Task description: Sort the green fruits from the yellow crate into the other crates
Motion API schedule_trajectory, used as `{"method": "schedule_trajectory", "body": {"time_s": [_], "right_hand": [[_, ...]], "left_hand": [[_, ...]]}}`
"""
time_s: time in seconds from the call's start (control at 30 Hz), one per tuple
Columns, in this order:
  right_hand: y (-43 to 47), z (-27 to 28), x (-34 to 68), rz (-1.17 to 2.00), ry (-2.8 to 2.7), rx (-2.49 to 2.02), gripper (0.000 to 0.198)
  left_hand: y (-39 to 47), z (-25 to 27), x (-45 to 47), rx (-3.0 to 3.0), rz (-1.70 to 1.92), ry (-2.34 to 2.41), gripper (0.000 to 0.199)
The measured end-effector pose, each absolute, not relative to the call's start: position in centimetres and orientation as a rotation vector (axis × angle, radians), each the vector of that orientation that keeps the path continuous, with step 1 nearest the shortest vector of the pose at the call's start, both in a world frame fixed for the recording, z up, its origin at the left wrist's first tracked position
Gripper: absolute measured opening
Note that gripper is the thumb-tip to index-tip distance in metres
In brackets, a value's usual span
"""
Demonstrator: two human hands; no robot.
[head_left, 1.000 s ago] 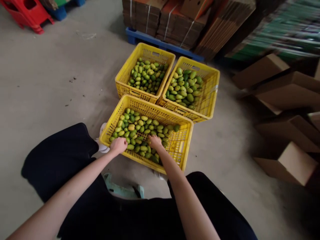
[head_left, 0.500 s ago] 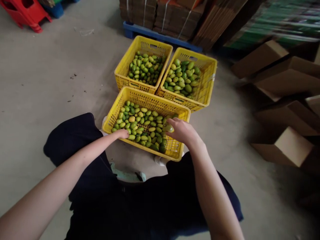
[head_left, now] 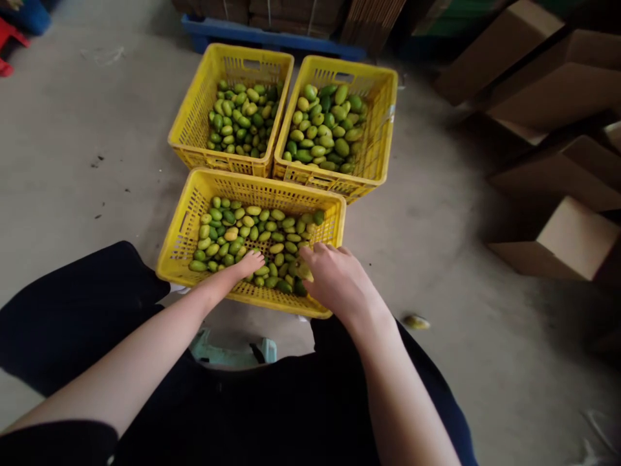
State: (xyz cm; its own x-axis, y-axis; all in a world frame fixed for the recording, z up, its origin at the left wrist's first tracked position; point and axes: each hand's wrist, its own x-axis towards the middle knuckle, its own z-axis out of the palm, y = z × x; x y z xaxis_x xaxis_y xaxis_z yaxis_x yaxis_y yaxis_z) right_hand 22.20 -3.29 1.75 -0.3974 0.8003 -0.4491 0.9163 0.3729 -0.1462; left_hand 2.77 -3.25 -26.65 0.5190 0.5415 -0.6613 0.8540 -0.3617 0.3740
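Our fruit (head_left: pixel 227 234) lies spread over the floor of the near crate (head_left: pixel 272 192), straight ahead of our knees, and the crate's long axis runs from left to right across us, its right end a little closer. The left hand (head_left: pixel 250 264) is the nearer to the middle of the spread, the right hand (head_left: pixel 339 275) to the crate's right end. On the right, we have thumb and fingers pinching a yellowish piece (head_left: pixel 305 269), partly hidden, so we cannot tell how its long axis points; that forearm comes in from the lower right, back of the hand up, fingers turned inward to the left. On the left, our forearm slants over the near rim, palm down, fingers bent onto the fruit; whether they grip anything we cannot tell. Beyond stand a left far crate (head_left: pixel 223 163) and a right far crate (head_left: pixel 378 139), both holding fruit, and one loose piece (head_left: pixel 416 321) lies on the floor to our right.
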Motion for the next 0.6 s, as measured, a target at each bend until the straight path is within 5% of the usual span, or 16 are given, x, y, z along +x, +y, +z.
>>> {"method": "schedule_trajectory", "body": {"time_s": [0.2,0.4,0.6], "right_hand": [[-3.5,1.6,22.6,-0.592,2.274,1.47,0.032],[-3.6,2.1,21.8,-0.582,2.219,1.499,0.03],[-3.5,2.9,21.2,-0.605,2.341,1.456,0.031]], "left_hand": [[-4.2,-26.5,3.8,1.989,-0.655,1.261,0.029],[-3.8,-24.1,1.9,1.878,-0.604,1.374,0.045],[0.6,-18.0,0.4,1.833,-0.269,1.459,0.035]]}}
